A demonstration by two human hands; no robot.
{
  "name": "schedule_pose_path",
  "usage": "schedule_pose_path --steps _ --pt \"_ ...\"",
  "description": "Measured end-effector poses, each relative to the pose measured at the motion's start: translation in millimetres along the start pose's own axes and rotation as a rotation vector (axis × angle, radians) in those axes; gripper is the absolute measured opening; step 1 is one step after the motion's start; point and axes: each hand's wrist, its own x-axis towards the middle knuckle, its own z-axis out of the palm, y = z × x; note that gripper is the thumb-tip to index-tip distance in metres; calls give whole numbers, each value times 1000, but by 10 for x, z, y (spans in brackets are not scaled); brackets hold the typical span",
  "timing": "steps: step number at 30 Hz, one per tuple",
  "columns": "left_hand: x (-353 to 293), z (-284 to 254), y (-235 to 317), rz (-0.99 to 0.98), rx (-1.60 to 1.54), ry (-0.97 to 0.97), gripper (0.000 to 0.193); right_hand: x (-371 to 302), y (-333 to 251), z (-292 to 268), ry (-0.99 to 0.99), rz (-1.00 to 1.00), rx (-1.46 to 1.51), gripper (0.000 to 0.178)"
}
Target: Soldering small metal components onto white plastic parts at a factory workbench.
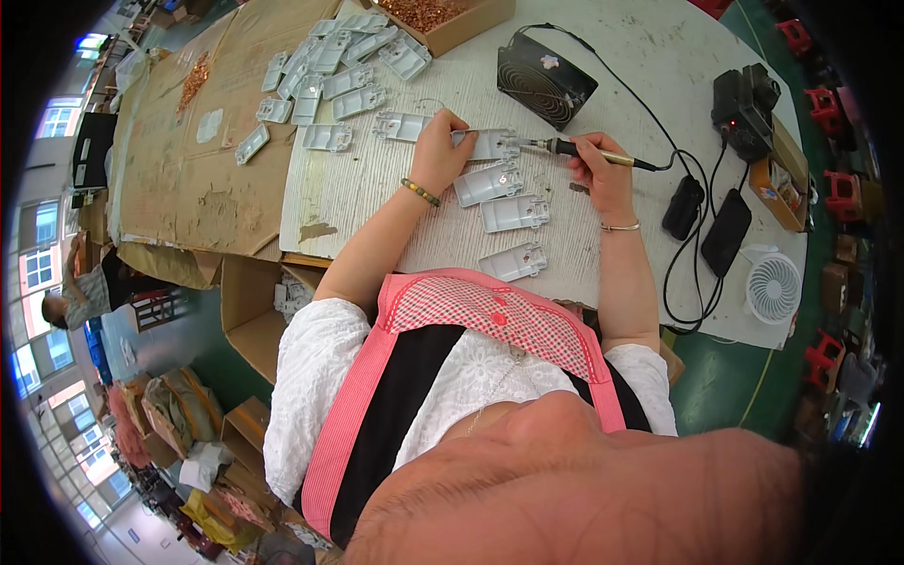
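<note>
My left hand [441, 153] has its fingers closed on the left end of a pale grey plastic housing [492, 145], which lies on the white worktop. In my right hand [603, 171] is a soldering iron [565, 148], held like a pen. Its tip points left and is at the right end of that housing; whether it touches is too small to tell. Another housing [405, 126] lies just left of my left hand. Below the held piece, several more form a column, among them a housing [514, 214] and the nearest one [513, 262].
A pile of housings [330, 56] covers the back left, beside a cardboard box [461, 26] of small copper-coloured parts. A black boxy fan [546, 80] stands behind my hands. Looped cables, a black power unit [744, 113] and a small white fan [774, 287] are on the right.
</note>
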Motion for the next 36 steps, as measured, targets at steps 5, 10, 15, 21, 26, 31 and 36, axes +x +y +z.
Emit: schedule_pose_path --steps 5,10,15,21,26,31,36 --pt "-5 8 -14 53 10 31 22 -16 -17 11 -51 29 -2 15" --pt "-24 -26 55 76 21 37 20 -39 -55 46 -42 41 -28 14" --pt "-28 -11 97 -71 -6 -3 19 -48 -66 37 -4 -27 -128 13" --pt "-121 -183 188 206 138 -6 16 -4 11 48 54 -79 57 15" --pt "59 -487 8 444 430 193 20 -31 60 35 2 -81 126 15" --pt "109 -637 -202 286 781 94 19 -23 65 43 -7 -141 138 16" --pt "88 -668 -247 234 814 57 10 -16 68 22 -27 -103 121 17"
